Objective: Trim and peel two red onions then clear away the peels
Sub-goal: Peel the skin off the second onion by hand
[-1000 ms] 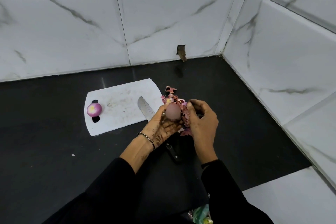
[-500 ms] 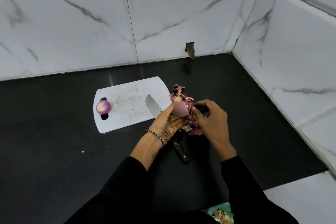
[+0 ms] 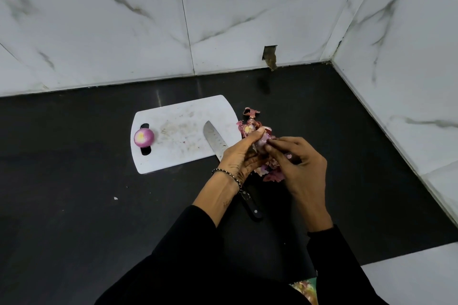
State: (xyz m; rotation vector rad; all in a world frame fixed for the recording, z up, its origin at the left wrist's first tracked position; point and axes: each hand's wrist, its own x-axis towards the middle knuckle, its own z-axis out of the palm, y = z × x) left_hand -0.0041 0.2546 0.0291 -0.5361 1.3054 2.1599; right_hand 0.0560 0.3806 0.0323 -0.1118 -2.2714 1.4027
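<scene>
My left hand (image 3: 241,156) grips a red onion (image 3: 260,144) just right of the white cutting board (image 3: 178,153). My right hand (image 3: 301,166) pinches the onion's skin with its fingertips; most of the onion is hidden between the two hands. A peeled, trimmed onion (image 3: 143,138) sits at the board's left end by the handle slot. Loose purple peels (image 3: 250,122) lie in a pile on the black counter behind and under my hands, with more peels (image 3: 273,176) below them.
A knife lies with its blade (image 3: 215,140) on the board's right edge and its black handle (image 3: 251,204) on the counter under my left wrist. Marble-tiled walls close the back and right. A container of scraps (image 3: 306,290) shows at the bottom edge.
My right hand has come in from the onion's right side onto its top and now pinches the skin. My left hand has closed further round the onion, hiding most of it.
</scene>
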